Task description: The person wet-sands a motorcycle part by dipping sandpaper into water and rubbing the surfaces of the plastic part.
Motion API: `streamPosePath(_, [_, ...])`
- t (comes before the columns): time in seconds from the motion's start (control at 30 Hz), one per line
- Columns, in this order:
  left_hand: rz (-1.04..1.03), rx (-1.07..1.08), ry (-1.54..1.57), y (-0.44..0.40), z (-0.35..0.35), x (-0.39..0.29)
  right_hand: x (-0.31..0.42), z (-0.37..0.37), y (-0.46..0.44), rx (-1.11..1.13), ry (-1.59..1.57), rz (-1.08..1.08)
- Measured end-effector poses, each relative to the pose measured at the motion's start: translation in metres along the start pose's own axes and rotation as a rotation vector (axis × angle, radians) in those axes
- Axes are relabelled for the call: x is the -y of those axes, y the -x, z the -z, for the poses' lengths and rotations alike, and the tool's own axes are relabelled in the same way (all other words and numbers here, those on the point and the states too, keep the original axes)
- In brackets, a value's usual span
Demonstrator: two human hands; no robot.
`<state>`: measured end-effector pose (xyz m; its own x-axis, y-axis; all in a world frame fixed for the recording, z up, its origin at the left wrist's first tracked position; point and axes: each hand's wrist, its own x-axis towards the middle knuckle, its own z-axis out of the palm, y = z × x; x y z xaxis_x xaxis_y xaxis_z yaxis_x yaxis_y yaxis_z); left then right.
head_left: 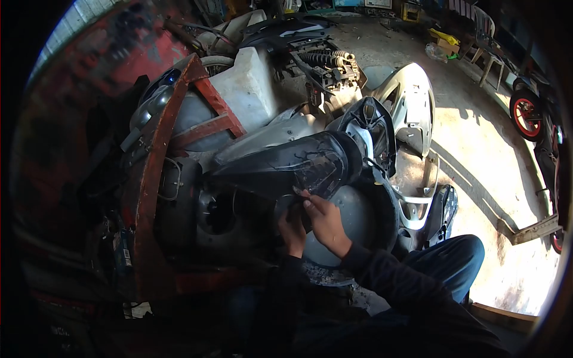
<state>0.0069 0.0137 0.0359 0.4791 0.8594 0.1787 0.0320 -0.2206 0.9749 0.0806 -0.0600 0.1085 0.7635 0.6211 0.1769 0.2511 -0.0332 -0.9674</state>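
Note:
Close together over the basin, my two hands meet just below a wet black plastic motorcycle panel (pixel 280 164). My left hand (pixel 291 231) is in shade, its fingers curled around something dark that I cannot make out. My right hand (pixel 328 225) is closed with the thumb on top, pinching at a small piece whose kind does not show. Whether either hand touches the panel is unclear. Beneath them sits a round dark-rimmed basin (pixel 394 224) with greyish liquid in it. The panel slants across the basin's far side, water streaks on its surface.
A rusty red metal frame (pixel 156 161) stands at left. Grey and black fairings, including a pale panel (pixel 416 101), lie ahead and right. Behind them is a shock absorber assembly (pixel 334 62). A wooden plank (pixel 534 230), a motorcycle wheel (pixel 526 115) and a plastic chair (pixel 482 39) are at right.

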Motion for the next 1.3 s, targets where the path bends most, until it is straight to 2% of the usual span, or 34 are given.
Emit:
streamPosePath(0.03, [0.002, 0.000, 0.005, 0.000, -0.002, 0.000, 0.002, 0.001, -0.005, 0.000, 0.005, 0.000])
streamPosePath(0.1, [0.071, -0.029, 0.056, 0.003, -0.005, -0.001, 0.007, 0.007, -0.027, 0.070, 0.005, -0.214])
streamPosePath(0.17, [0.040, -0.043, 0.017, 0.006, -0.006, -0.006, -0.006, 0.001, -0.035, 0.078, -0.077, -0.265])
streamPosePath(0.23, [0.153, -0.131, 0.161, -0.008, 0.001, -0.004, -0.001, -0.004, -0.007, 0.056, -0.185, -0.094])
streamPosePath(0.27, [0.143, -0.105, 0.141, -0.015, 0.009, -0.003, 0.003, -0.004, 0.012, 0.085, -0.244, -0.024])
streamPosePath(0.3, [0.100, -0.097, 0.230, -0.019, 0.012, 0.003, -0.003, -0.007, 0.019, 0.080, -0.230, 0.142])
streamPosePath(0.37, [0.240, -0.113, 0.201, -0.016, 0.012, -0.028, -0.003, -0.006, -0.006, 0.086, -0.268, 0.121])
streamPosePath(0.43, [0.247, -0.125, 0.180, -0.012, 0.008, -0.037, -0.004, -0.007, -0.033, 0.098, -0.254, 0.127])
streamPosePath(0.53, [0.280, -0.084, 0.234, -0.021, 0.018, -0.049, 0.002, -0.006, -0.030, 0.225, -0.238, 0.262])
streamPosePath(0.63, [0.356, -0.031, 0.321, -0.024, 0.025, -0.041, -0.010, 0.001, -0.027, 0.199, -0.152, 0.199])
streamPosePath(0.77, [0.344, -0.087, 0.117, -0.015, 0.014, -0.034, 0.000, -0.001, -0.061, 0.230, -0.064, 0.168])
streamPosePath(0.83, [0.318, -0.061, 0.301, -0.021, 0.018, -0.047, -0.003, -0.001, -0.035, 0.174, -0.163, 0.262])
streamPosePath(0.9, [0.353, -0.042, 0.314, -0.021, 0.024, -0.047, -0.007, 0.005, -0.027, 0.191, -0.123, 0.245])
streamPosePath(0.97, [0.358, -0.040, 0.224, -0.020, 0.020, -0.043, -0.013, 0.007, -0.049, 0.137, 0.090, 0.308])
streamPosePath(1.0, [0.389, -0.032, 0.227, -0.018, 0.016, -0.045, -0.011, 0.006, -0.065, 0.182, 0.121, 0.292])
streamPosePath(1.17, [0.371, -0.050, 0.290, -0.024, 0.022, -0.058, -0.005, 0.007, -0.044, 0.156, 0.003, 0.321])
streamPosePath(1.3, [0.357, 0.032, 0.275, -0.018, 0.020, -0.049, -0.003, -0.001, -0.063, 0.183, 0.021, 0.213])
